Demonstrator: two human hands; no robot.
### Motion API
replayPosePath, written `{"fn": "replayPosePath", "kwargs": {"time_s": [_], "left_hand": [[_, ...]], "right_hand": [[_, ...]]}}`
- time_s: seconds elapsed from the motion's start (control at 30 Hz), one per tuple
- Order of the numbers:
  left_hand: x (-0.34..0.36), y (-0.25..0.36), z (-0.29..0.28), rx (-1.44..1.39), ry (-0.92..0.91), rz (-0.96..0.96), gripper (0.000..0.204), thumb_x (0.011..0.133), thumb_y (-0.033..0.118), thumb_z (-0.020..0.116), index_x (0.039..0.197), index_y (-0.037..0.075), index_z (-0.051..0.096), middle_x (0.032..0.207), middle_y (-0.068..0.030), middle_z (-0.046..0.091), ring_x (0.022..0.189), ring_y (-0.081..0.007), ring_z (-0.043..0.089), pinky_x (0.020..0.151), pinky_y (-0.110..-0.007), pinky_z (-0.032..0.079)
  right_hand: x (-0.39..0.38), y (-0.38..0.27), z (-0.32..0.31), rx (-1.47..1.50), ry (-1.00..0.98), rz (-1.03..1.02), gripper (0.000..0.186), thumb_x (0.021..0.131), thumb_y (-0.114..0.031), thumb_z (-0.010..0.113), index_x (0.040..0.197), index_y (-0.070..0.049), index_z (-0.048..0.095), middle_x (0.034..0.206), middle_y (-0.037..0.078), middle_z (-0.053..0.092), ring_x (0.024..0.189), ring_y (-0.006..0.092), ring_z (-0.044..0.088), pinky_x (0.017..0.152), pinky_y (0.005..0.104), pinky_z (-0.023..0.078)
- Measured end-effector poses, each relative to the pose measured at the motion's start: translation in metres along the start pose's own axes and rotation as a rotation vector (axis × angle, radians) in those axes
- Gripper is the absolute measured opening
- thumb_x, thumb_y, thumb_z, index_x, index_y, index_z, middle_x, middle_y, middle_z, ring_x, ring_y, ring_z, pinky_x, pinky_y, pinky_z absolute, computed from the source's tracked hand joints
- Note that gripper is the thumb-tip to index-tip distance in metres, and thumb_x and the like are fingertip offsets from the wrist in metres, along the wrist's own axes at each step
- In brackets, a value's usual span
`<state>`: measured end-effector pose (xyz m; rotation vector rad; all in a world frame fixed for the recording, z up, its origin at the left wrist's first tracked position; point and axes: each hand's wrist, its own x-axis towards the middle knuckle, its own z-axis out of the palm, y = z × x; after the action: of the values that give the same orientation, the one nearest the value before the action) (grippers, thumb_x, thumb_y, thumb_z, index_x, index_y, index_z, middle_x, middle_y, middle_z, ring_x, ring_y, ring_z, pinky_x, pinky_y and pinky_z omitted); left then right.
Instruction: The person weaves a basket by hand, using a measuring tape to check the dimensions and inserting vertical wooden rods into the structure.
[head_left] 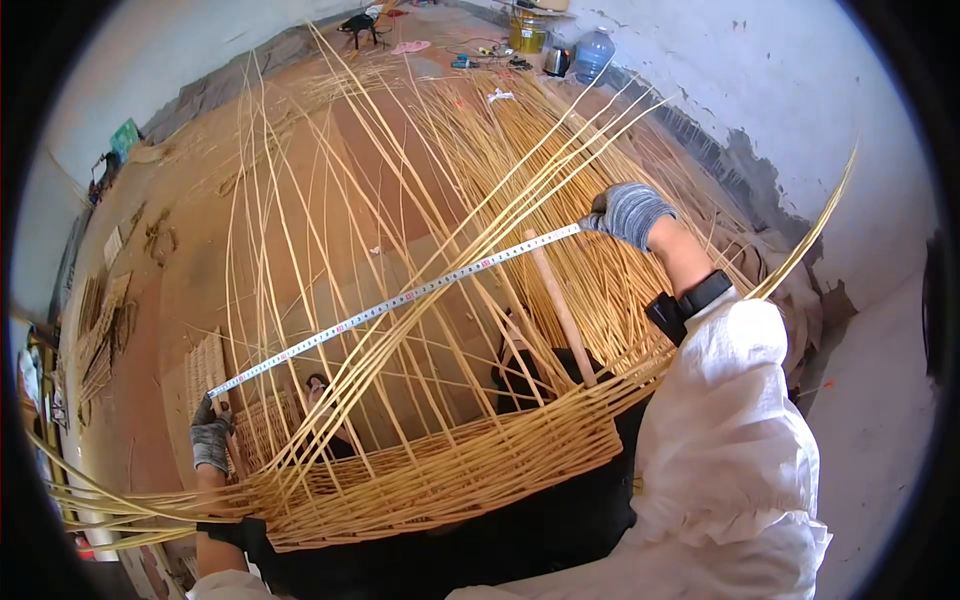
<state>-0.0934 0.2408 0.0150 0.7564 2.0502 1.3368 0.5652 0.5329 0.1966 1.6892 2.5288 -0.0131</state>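
Over the crossing, honey-coloured slender rods (487, 238), a thin white marked measuring tape (372, 313) runs straight

At the tape's lower-left end, the fingers of the left hand (209, 436), in a grey-flecked knitted glove, look pinched on the blade, though the tips are too small to tell their exact grip. The fingers of the right hand (633, 212), gloved alike, are curled together around its upper-right end; whether a case sits in the palm cannot be told.

The tape lies between the hands, to the right of the left fingers and to the left of the right ones. Its long axis slants from lower left to upper right, cutting across the steeper rods; whether it touches them is unclear. The left hand is nearer the golden, tightly woven wicker panel (450, 462), while the right reaches farther out.

The blade is flat and smooth; the rods are round, tapering to whip-thin tips; the panel is ribbed and dense. A pale, round wooden stick (560, 310) rises from the panel's right part. A loose, crinkled white sleeve (735, 400) covers the right arm.

Farther out, a heap of loose straw-coloured rods (620, 290) covers part of the brown floor (180, 290), and a translucent blue water jug (593, 55) stands by the rough plaster wall (780, 60).
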Motion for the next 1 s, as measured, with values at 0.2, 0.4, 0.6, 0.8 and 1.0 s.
{"fn": "replayPosePath", "kwargs": {"time_s": [0.2,0.4,0.6,0.8,1.0], "left_hand": [[0.005,-0.008,-0.004,0.024,-0.005,-0.006,0.047,0.083,-0.002,0.058,0.128,0.008,0.048,0.096,-0.0067,0.062,0.071,-0.0124,0.057,0.057,-0.025,0.048],[0.005,-0.008,-0.005,0.021,-0.004,-0.012,0.05,0.083,-0.003,0.057,0.131,0.007,0.045,0.092,-0.0064,0.06,0.071,-0.0131,0.056,0.058,-0.025,0.047],[-0.012,0.011,-0.001,0.058,-0.009,0.014,0.05,0.083,-0.003,0.054,0.131,0.007,0.045,0.081,-0.0039,0.056,0.06,-0.0104,0.051,0.051,-0.026,0.044],[-0.017,0.011,-0.004,0.129,0.033,0.026,0.046,0.084,0.0,0.055,0.129,0.007,0.047,0.074,-0.0022,0.054,0.056,-0.0093,0.047,0.048,-0.025,0.041],[-0.008,0.003,-0.01,0.095,0.013,0.107,0.046,0.085,0.002,0.057,0.13,0.008,0.047,0.069,-0.0003,0.051,0.056,-0.0089,0.046,0.048,-0.024,0.039]], "right_hand": [[0.002,0.002,0.008,-0.032,0.08,0.006,0.042,0.078,-0.047,0.061,0.088,-0.007,0.069,0.079,0.015,0.065,0.076,0.0334,0.061,0.069,0.042,0.048],[-0.001,0.007,0.013,-0.056,0.161,-0.086,0.042,0.08,-0.046,0.059,0.083,-0.005,0.067,0.077,0.015,0.064,0.075,0.0337,0.06,0.069,0.0428,0.048],[-0.003,0.003,0.012,-0.03,0.217,-0.136,0.04,0.08,-0.041,0.06,0.077,-0.002,0.065,0.071,0.018,0.061,0.071,0.0353,0.058,0.067,0.0428,0.046],[-0.003,-0.01,-0.001,-0.074,0.142,-0.164,0.035,0.08,-0.041,0.06,0.085,-0.006,0.066,0.073,0.016,0.061,0.074,0.0333,0.059,0.068,0.0404,0.048],[-0.006,-0.048,-0.001,0.043,0.142,-0.584,0.031,0.082,-0.016,0.059,0.113,-0.016,0.057,0.079,0.013,0.06,0.072,0.0312,0.059,0.065,0.0389,0.049]]}}
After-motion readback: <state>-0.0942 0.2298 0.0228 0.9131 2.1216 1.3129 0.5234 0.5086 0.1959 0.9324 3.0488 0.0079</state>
